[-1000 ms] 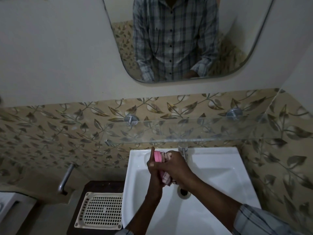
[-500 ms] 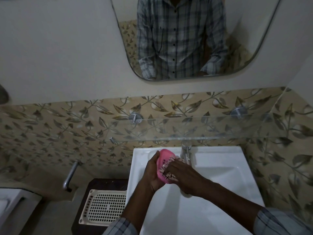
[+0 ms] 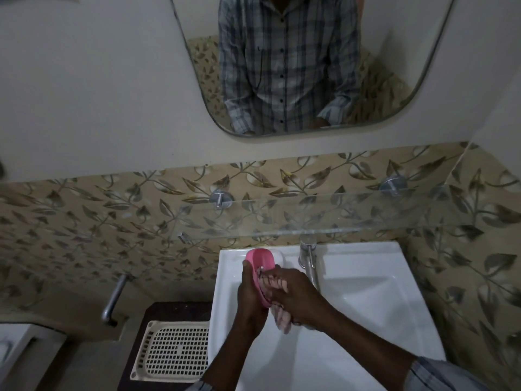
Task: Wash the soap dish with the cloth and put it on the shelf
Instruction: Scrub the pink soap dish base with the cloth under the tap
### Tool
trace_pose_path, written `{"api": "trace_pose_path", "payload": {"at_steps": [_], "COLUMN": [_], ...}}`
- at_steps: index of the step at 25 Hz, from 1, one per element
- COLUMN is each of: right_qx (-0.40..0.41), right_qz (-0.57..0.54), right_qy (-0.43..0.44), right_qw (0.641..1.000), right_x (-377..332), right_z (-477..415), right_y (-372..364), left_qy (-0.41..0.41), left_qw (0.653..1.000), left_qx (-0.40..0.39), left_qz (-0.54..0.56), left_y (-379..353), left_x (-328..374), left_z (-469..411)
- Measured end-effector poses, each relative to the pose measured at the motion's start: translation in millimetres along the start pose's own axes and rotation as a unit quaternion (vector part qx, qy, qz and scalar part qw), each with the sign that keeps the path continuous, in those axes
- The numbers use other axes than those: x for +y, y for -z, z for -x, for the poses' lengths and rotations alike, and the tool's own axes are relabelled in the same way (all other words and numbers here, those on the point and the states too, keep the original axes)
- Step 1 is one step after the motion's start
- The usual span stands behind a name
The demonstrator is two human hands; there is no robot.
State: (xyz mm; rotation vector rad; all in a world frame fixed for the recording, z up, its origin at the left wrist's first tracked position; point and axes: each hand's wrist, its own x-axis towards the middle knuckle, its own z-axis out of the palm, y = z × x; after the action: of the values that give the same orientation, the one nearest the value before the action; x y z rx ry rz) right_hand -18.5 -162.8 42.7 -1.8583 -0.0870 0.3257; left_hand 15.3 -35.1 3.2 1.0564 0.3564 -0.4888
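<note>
Over the white sink (image 3: pixel 366 300), the left hand (image 3: pixel 249 297) is closed around the pink soap dish (image 3: pixel 260 266), held on edge, while the right hand (image 3: pixel 298 299) grips the striped cloth (image 3: pixel 277 311) pressed against the dish's face. Just beyond the hands stands the chrome tap (image 3: pixel 308 256), and the glass shelf (image 3: pixel 324 218) juts out directly above it on the far wall. Left of the sink a cream perforated tray (image 3: pixel 172 351) lies on a dark stand (image 3: pixel 169 309).

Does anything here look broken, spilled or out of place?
Nothing stands out. The left hand holds the pink soap dish over the white sink while the right hand presses the cloth into it. The glass shelf looks level.
</note>
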Motion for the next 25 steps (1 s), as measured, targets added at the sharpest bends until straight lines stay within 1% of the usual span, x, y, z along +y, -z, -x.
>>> {"api": "trace_pose_path", "payload": {"at_steps": [1, 2, 3, 4, 5, 6, 7, 9, 10, 11, 12, 13, 14, 15, 16, 17, 18, 19, 20, 21, 22, 23, 24, 25], "right_qx": [-0.035, -0.046, -0.045, -0.047, -0.036, -0.018, 0.005, 0.073, 0.101, 0.109, 0.101, 0.090, 0.093, 0.097, 0.150, 0.228, 0.285, 0.322, 0.321, 0.305, 0.288, 0.293, 0.272, 0.265], "right_qz": [0.153, 0.308, 0.401, 0.438, 0.454, 0.464, 0.457, 0.435, 0.409, 0.380, 0.339, 0.274, 0.185, 0.116, 0.069, 0.065, 0.094, 0.138, 0.170, 0.184, 0.146, 0.019, -0.157, -0.246], "right_qy": [0.097, 0.232, 0.355, 0.423, 0.458, 0.467, 0.461, 0.421, 0.388, 0.362, 0.330, 0.293, 0.236, 0.160, 0.098, 0.051, 0.035, 0.042, 0.060, 0.067, 0.070, 0.073, 0.058, 0.039], "right_qw": [0.983, 0.921, 0.844, 0.792, 0.763, 0.752, 0.761, 0.793, 0.820, 0.844, 0.875, 0.912, 0.950, 0.975, 0.981, 0.970, 0.953, 0.936, 0.930, 0.932, 0.944, 0.953, 0.948, 0.931], "right_x": [12.1, 23.4, 30.3, 30.5, 27.3, 19.8, 13.0, 11.7, 15.7, 22.4, 25.5, 24.7, 18.5, 11.7, 7.5, 0.0, -3.3, -3.6, -5.2, -7.8, -13.4, -13.1, -8.1, 4.5], "right_z": [1.3, -1.1, -5.4, -9.0, -14.4, -20.0, -22.9, -20.0, -12.1, -2.1, 7.9, 13.1, 14.0, 9.9, 5.1, 1.5, -1.4, -5.3, -7.1, -10.7, -11.2, -7.7, -3.2, -4.8], "right_y": [5.5, 15.6, 28.8, 42.8, 52.9, 59.4, 59.7, 35.0, 18.0, 1.9, -6.5, -9.0, -6.5, 1.8, 14.7, 30.5, 42.8, 47.2, 44.3, 23.4, -3.2, -24.8, -40.9, -47.7], "left_qy": [0.040, 0.075, 0.105, 0.138, 0.176, 0.199, 0.204, 0.166, 0.139, 0.126, 0.126, 0.132, 0.134, 0.130, 0.123, 0.114, 0.109, 0.106, 0.101, 0.096, 0.095, 0.097, 0.103, 0.113], "left_qw": [0.999, 0.996, 0.994, 0.989, 0.980, 0.973, 0.969, 0.972, 0.975, 0.976, 0.979, 0.980, 0.982, 0.984, 0.985, 0.987, 0.987, 0.988, 0.987, 0.986, 0.984, 0.981, 0.980, 0.980], "left_qx": [0.001, -0.007, -0.022, -0.050, -0.082, -0.105, -0.110, -0.087, -0.081, -0.076, -0.064, -0.052, -0.045, -0.043, -0.042, -0.042, -0.045, -0.053, -0.066, -0.077, -0.086, -0.088, -0.077, -0.059], "left_qz": [0.025, 0.037, 0.035, 0.032, 0.044, 0.055, 0.084, 0.142, 0.155, 0.158, 0.150, 0.137, 0.123, 0.113, 0.110, 0.109, 0.105, 0.101, 0.102, 0.112, 0.126, 0.140, 0.150, 0.154], "left_y": [5.3, 8.3, 8.6, 7.8, 5.5, 0.2, -4.2, -3.6, -1.7, 2.8, 8.4, 12.9, 18.0, 22.3, 25.2, 26.5, 25.2, 22.3, 17.0, 10.6, 5.0, -0.5, -2.5, -0.1], "left_x": [7.6, 13.0, 17.0, 19.2, 17.5, 16.3, 14.7, 12.3, 13.6, 14.1, 12.5, 10.7, 8.8, 5.7, 3.9, 3.7, 3.8, 2.7, 0.9, -0.5, -2.3, -2.6, -2.3, -2.7], "left_z": [-1.3, -2.3, -1.2, 2.9, 8.5, 14.7, 17.3, 10.6, 6.0, 1.5, -2.4, -3.9, -2.9, -1.7, -0.3, 1.5, 3.5, 5.0, 7.3, 9.6, 11.1, 11.3, 10.6, 8.9]}}
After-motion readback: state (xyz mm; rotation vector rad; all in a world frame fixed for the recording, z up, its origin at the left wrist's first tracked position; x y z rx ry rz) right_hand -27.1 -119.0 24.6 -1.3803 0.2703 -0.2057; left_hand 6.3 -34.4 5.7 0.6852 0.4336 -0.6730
